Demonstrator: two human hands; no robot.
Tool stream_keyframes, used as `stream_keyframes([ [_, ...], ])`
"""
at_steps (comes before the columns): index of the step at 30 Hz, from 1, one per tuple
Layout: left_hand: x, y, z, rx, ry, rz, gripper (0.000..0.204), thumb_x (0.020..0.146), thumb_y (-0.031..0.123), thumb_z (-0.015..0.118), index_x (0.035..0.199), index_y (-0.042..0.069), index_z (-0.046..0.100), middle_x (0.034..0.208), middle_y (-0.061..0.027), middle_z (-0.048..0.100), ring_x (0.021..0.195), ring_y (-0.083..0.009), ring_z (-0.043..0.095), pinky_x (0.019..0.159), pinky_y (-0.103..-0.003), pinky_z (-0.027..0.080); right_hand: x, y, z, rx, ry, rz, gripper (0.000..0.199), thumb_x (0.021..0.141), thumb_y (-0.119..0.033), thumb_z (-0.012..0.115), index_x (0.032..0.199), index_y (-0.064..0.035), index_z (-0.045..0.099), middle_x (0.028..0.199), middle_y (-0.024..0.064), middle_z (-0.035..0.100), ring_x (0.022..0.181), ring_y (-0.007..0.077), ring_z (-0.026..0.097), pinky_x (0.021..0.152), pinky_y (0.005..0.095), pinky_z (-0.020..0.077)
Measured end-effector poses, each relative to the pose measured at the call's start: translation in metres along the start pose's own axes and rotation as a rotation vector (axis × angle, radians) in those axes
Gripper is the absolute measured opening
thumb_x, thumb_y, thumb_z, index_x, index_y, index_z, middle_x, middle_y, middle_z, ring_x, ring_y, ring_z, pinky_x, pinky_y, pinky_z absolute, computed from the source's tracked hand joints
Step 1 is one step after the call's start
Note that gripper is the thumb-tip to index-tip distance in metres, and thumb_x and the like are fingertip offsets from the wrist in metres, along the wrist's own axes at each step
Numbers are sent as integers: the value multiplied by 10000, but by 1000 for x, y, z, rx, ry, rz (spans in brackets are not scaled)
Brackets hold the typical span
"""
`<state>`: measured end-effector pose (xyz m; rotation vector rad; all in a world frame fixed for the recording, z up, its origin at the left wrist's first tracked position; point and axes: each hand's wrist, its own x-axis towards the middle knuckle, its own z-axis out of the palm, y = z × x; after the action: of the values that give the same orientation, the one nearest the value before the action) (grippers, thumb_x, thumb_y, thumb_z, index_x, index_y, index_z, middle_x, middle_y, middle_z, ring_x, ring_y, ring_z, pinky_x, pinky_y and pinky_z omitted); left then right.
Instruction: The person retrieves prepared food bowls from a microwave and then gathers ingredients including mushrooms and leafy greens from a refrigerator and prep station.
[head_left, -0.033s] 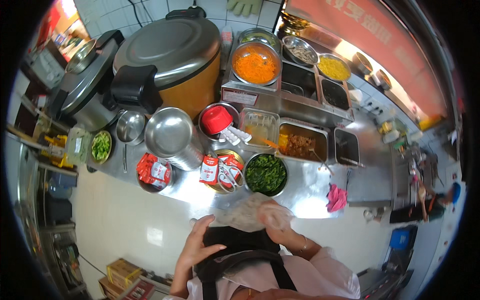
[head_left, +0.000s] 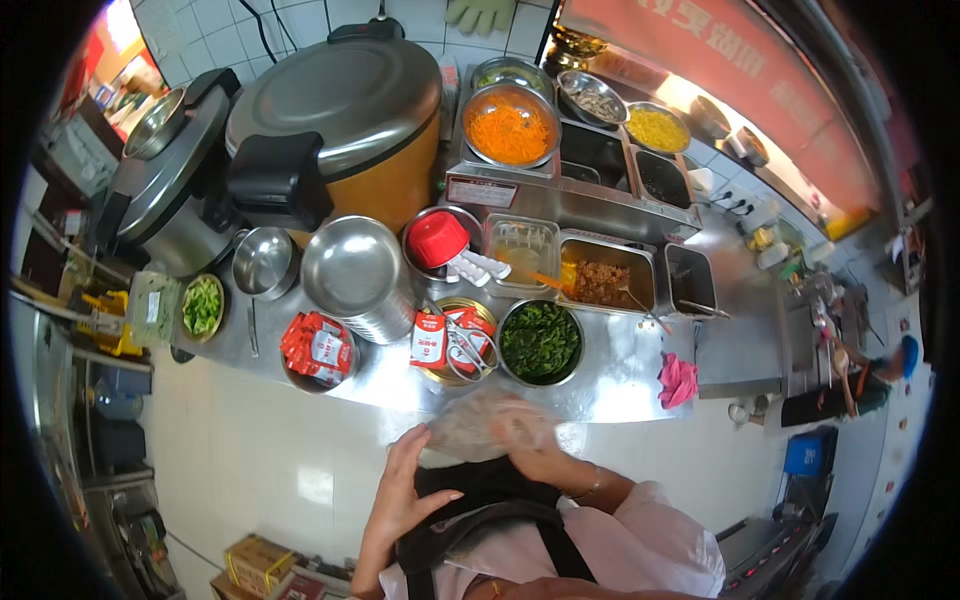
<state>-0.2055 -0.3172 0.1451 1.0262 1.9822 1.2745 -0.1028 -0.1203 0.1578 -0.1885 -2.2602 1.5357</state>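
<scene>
The left hand point(head_left: 408, 492) was loosely spread, thumb well apart from the fingers, with nothing visible in its palm; whether its fingertips met the clear plastic point(head_left: 462, 424) was unclear. The right hand point(head_left: 532, 456) was blurred at the plastic's four o'clock side, overlapped by it, so how tightly it gripped could not be told.

The plastic hung in front of the apron, just off the counter edge point(head_left: 590, 408). From it, the bowl of chopped greens point(head_left: 541, 343) stood at one o'clock, the tin with packets and scissors point(head_left: 466, 352) at twelve, the bowl of red packets point(head_left: 318, 350) at ten.

As a judgement, the plastic was already up at the hands, but not yet drawn taut between them; no contents could be made out.

The left forearm rose from seven o'clock, fingers pointing up; the right came in from four, elbow bent.
</scene>
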Motion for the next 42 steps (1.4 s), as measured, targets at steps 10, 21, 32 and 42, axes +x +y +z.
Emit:
stream_keyframes([
  [10, -36, -27, -74, 408, 248, 83, 487, 618, 132, 751, 1031, -1, 529, 1066, -173, 529, 1057, -366, 473, 991, -526, 269, 42, -45, 142, 312, -229, 300, 239, 861, -121, 520, 1056, 16, 542, 1001, 141, 582, 947, 271, 551, 877, 362, 408],
  [21, 37, 35, -35, 174, -71, 291, 491, 648, 168, 742, 1073, 24, 544, 1076, -136, 541, 1006, -325, 511, 889, -386, 415, 31, -56, 16, 213, -33, -12, 147, 852, -102, 542, 955, 3, 554, 878, 106, 585, 743, 200, 545, 664, 307, 450],
  [32, 237, 105, 85, -417, -204, 231, 318, 835, 68, 585, 1137, 7, 507, 1096, -94, 548, 1014, -192, 557, 857, -287, 454, -34, 24, -154, 100, 324, 272, 75, 832, -87, 548, 839, -12, 554, 722, 61, 512, 620, 143, 474, 570, 253, 399],
  [42, 593, 87, 137, -696, 293, -315, 421, 866, 339, 567, 1007, -50, 486, 874, -145, 536, 702, -212, 574, 640, -323, 535, -112, 108, -185, 121, 401, 495, 107, 862, -109, 547, 848, -4, 566, 758, 40, 515, 634, 125, 478, 561, 240, 395],
])
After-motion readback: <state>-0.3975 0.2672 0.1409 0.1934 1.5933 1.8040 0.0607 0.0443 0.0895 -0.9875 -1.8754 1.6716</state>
